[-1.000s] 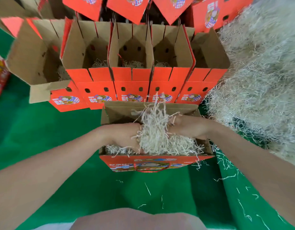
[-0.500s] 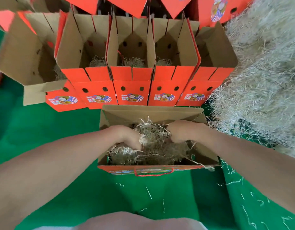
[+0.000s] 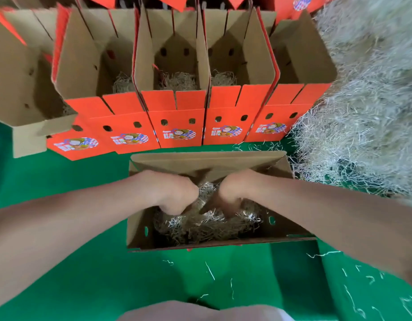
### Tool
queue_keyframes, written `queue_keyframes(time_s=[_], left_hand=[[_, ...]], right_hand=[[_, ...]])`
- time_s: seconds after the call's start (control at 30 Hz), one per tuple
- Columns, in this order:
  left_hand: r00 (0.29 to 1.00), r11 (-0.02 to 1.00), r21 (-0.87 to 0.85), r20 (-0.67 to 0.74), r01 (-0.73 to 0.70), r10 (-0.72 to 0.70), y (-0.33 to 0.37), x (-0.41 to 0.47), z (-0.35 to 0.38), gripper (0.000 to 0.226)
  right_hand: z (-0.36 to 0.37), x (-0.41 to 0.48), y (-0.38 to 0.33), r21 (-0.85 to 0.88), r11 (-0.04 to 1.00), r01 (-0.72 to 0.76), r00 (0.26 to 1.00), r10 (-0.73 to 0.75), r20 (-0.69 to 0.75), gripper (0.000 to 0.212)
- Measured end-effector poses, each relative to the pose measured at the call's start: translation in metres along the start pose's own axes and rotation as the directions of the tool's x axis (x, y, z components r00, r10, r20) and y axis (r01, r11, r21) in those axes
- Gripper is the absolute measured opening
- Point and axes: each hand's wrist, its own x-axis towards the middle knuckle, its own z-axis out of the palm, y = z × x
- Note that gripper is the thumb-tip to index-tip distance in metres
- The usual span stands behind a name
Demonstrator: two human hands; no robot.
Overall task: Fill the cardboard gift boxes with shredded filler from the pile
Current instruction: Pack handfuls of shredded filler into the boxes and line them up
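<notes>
An open cardboard gift box [image 3: 207,159] stands on the green mat right in front of me, its brown inside facing up. Pale shredded filler [image 3: 209,225] covers its bottom. Both my hands are down inside the box, close together at its middle. My left hand [image 3: 175,195] and my right hand [image 3: 233,193] have their fingers bent down into the filler and hold tufts of it; the fingertips are buried. The big filler pile [image 3: 362,112] rises at the right, touching the box's far right corner.
A row of several open orange boxes [image 3: 177,126] stands just behind, some with a little filler [image 3: 177,81] at the bottom. More boxes stack behind them. Loose strands [image 3: 209,271] lie on the green mat [image 3: 61,262]. My knee [image 3: 200,311] shows at the bottom edge.
My hands, which held a tall bunch of filler above the box, have pushed it down inside. The bunch now lies low in the box, and my view has tilted more over it.
</notes>
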Motion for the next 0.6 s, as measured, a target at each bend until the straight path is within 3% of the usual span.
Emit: queue_keyframes(time_s=[0.1, 0.23, 0.33, 0.4, 0.47, 0.53, 0.6], left_hand=[[0.97, 0.997, 0.079, 0.241, 0.007, -0.026, 0.014, 0.022, 0.0, 0.022], [0.952, 0.96, 0.28, 0.3, -0.019, -0.068, 0.015, 0.046, 0.0, 0.029], [0.927, 0.97, 0.243, 0.369, -0.029, -0.065, 0.01, 0.058, 0.013, 0.035], [0.929, 0.984, 0.169, 0.369, -0.049, -0.017, 0.005, 0.06, 0.022, 0.038], [0.944, 0.953, 0.241, 0.314, -0.183, 0.102, 0.002, 0.062, 0.032, 0.04], [0.921, 0.916, 0.281, 0.346, -0.286, 0.181, -0.002, 0.06, 0.04, 0.041], [0.881, 0.949, 0.228, 0.464, -0.215, 0.088, -0.001, 0.06, 0.051, 0.038]], right_hand=[[-0.01, 0.023, -0.012, -0.005, 1.0, -0.003, 0.977, 0.002, -0.212, 0.022], [-0.011, 0.031, -0.004, 0.191, 0.98, 0.055, 0.956, 0.003, -0.292, 0.041], [-0.008, 0.036, 0.01, 0.368, 0.927, 0.073, 0.985, -0.009, -0.172, 0.045], [-0.002, 0.044, 0.01, 0.287, 0.958, 0.029, 0.991, 0.009, -0.13, 0.042], [0.005, 0.055, -0.001, 0.169, 0.985, 0.044, 0.983, -0.013, -0.181, 0.047], [0.013, 0.064, -0.013, 0.068, 0.996, 0.052, 0.988, -0.041, -0.151, 0.05], [0.025, 0.069, -0.014, 0.043, 0.999, -0.023, 0.998, 0.026, -0.056, 0.042]])
